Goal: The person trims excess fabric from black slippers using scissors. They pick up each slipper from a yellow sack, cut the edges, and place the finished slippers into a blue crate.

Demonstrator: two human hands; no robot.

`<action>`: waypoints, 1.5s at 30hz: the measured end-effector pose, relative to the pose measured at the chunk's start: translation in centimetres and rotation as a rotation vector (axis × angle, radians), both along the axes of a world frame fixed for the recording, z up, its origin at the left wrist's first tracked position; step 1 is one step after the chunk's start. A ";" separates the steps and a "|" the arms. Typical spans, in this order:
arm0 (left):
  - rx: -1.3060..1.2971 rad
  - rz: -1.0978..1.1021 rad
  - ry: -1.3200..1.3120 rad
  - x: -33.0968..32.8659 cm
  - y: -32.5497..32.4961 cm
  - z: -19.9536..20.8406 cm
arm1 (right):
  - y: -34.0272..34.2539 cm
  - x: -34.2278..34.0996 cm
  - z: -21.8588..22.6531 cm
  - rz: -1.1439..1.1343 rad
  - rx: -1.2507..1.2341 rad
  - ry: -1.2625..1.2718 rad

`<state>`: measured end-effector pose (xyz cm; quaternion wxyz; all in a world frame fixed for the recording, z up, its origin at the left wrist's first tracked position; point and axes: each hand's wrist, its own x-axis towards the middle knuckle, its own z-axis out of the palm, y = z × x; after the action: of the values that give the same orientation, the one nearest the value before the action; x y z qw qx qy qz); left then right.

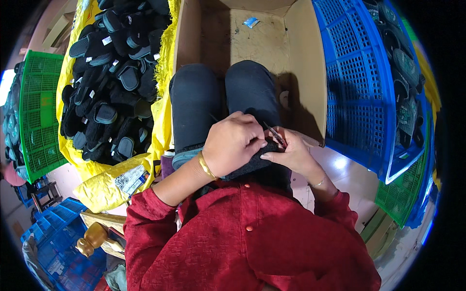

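Far left of your grips stands a green crate, then a yellow sack packed with dark slippers. Your left grip is narrow, its fingers curled over the fuzzy black slipper on your lap; the fingertips are hidden, so you cannot tell here what they pinch. That slipper lies directly beneath both grips, with what looks like its grey-green sole beside your left wrist. Beyond the grips, past your knees, an open cardboard box has a small blue packet inside. Your right grip closes around a slim pointed tool, its thumb against the slipper. The step in hand looks like close handwork on the slipper's fuzzy upper; the next move seems to call for a steady left hold and the point kept clear of those fingers. Right of the grips stands a blue crate.
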<state>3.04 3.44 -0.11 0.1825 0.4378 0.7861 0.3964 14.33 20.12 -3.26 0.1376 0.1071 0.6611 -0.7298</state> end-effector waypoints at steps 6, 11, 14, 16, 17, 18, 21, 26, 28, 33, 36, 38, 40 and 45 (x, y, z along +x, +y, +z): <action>-0.001 0.122 -0.645 -0.9 -0.5 -0.6 | 2.7 0.7 0.9 -0.024 0.414 0.096; 0.103 0.220 -0.843 -0.7 -0.8 -1.4 | 2.5 1.2 3.3 0.114 0.746 0.077; 0.176 0.237 -0.906 -0.4 -1.0 -1.3 | 2.2 0.8 3.8 0.179 0.799 0.134; 0.204 0.233 -0.921 -0.2 -1.0 -1.3 | 1.7 0.3 4.4 0.183 0.781 0.129; 0.209 0.227 -0.926 -0.2 -1.0 -1.2 | 1.6 0.0 4.4 0.197 0.790 0.135; 0.216 0.224 -0.930 -0.2 -1.1 -1.2 | 1.5 -0.3 4.4 0.214 0.798 0.143; 0.284 0.216 -0.972 0.2 -1.2 -1.3 | 1.1 -1.1 4.8 0.270 0.833 0.140; 0.360 0.280 -1.003 0.2 -1.5 -1.2 | 1.0 -1.7 4.8 0.245 0.852 0.074; 0.398 0.368 -1.051 0.0 -1.6 -1.4 | 1.6 -1.2 3.9 0.040 0.685 -0.013; 0.452 0.488 -1.077 -1.0 -1.7 -0.9 | 1.3 1.4 2.1 -0.011 0.574 0.047; 0.295 0.286 -0.762 -0.6 -2.7 -0.3 | -0.1 2.2 1.5 0.056 0.517 -0.013; -0.146 -0.080 -0.146 -1.2 -3.7 1.6 | -0.6 2.3 0.5 -0.055 0.391 0.032; -0.307 -0.127 0.106 0.1 -4.1 1.8 | -1.2 1.2 0.4 -0.168 0.185 0.027; 0.118 0.182 -0.706 -2.3 -5.4 0.5 | -2.9 -3.0 3.4 -0.526 -0.244 -0.141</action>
<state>0.72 -1.93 0.38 0.3810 0.2122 0.6863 0.5821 11.34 17.26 0.16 0.0012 0.3079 0.5070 -0.8051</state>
